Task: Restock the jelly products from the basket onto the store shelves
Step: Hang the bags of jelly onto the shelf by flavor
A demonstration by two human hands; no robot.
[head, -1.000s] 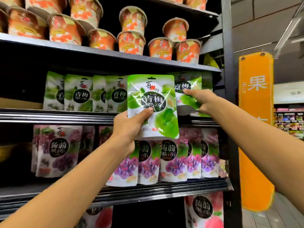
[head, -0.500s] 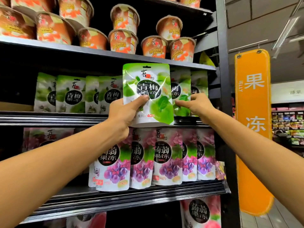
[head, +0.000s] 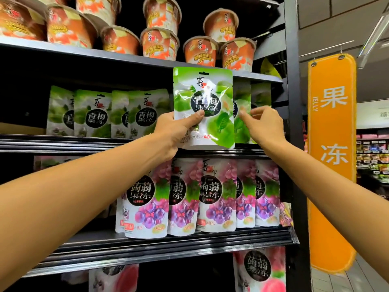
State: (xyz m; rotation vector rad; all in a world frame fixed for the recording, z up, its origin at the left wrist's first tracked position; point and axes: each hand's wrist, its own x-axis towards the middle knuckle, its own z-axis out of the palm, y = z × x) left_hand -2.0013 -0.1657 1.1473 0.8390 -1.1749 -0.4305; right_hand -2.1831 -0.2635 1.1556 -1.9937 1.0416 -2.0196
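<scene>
Green jelly pouch (head: 207, 102) upright at the middle shelf (head: 84, 142) front.

cups (head: 160, 44) on top shelf (head: 84, 53) | held pouch (head: 210, 91) before shelved pouches (head: 242, 93) | sign (head: 332, 154) right

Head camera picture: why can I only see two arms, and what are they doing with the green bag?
The camera sits on a person's head, so you see what they see: their own two bare arms reaching out. There is no robot here. The left hand grips a shiny green plastic jelly pouch, thumb on its front, at the black metal shelf where other green pouches stand. The right hand reaches to a shelved green pouch just behind; whether it grips it, I cannot tell. Purple grape pouches stand on the shelf below, and orange jelly cups on the shelf above.
</scene>
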